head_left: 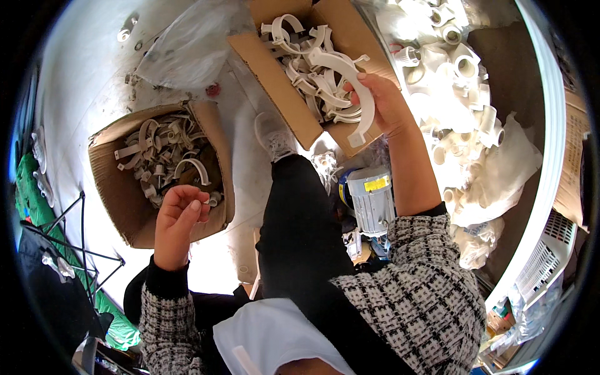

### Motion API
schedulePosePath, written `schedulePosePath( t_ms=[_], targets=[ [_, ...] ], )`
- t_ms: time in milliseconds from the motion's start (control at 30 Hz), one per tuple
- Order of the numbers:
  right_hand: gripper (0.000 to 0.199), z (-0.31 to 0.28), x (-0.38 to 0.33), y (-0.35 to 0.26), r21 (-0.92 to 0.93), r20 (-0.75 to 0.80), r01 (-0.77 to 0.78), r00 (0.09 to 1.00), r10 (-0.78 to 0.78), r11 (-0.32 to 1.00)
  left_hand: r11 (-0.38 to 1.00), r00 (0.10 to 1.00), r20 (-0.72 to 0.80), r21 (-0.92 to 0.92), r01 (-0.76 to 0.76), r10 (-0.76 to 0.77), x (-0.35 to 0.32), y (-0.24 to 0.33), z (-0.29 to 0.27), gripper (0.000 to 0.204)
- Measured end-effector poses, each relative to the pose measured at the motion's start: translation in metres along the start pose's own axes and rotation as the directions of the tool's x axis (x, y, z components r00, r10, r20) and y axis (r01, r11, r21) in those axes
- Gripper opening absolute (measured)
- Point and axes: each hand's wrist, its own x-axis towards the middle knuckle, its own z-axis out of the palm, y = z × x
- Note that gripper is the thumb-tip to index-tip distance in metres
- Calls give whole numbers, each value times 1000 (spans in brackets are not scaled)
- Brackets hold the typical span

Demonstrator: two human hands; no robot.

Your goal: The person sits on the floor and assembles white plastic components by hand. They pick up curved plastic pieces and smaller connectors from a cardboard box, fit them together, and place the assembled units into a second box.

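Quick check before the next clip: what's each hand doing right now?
Left hand: fingers curled toward thumb; cannot tell if it holds something small.
Right hand: closed, holding a curved white bracket.

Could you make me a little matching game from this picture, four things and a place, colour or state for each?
1. Right hand
2. Left hand
3. Motor-like housing
4. Plastic sheet

A. Grey, with a yellow label
B. Clear and crumpled
C. In front of the left carton's near side in this view, fingers bent
D. Holding a white curved strip

Pairs: 1-D, 2-C, 3-A, 4-B
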Motion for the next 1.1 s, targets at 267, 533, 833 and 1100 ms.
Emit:
schedulePosePath(
  t_ms=[267, 533, 833, 1100],
  targets=[
    [32, 69, -57, -22, -22, 314, 106, 945, -94, 994, 936, 908, -242, -1, -353, 343, -51, 32, -35, 18],
    [30, 244, -65, 21, -545, 533, 501, 826, -183, 672, 870, 900, -89, -232, -435, 427, -22, -52, -86, 28],
    [34, 347, -65, 87, -493, 760, 753, 616, -206, 435, 573, 898, -251, -701, -426, 361, 20, -90, -131, 30],
    [31, 304, 71, 141, -855, 443, 407, 895, 46, 321, 665, 923, -358, -657, -355, 139, -3, -79, -159, 30]
  ],
)
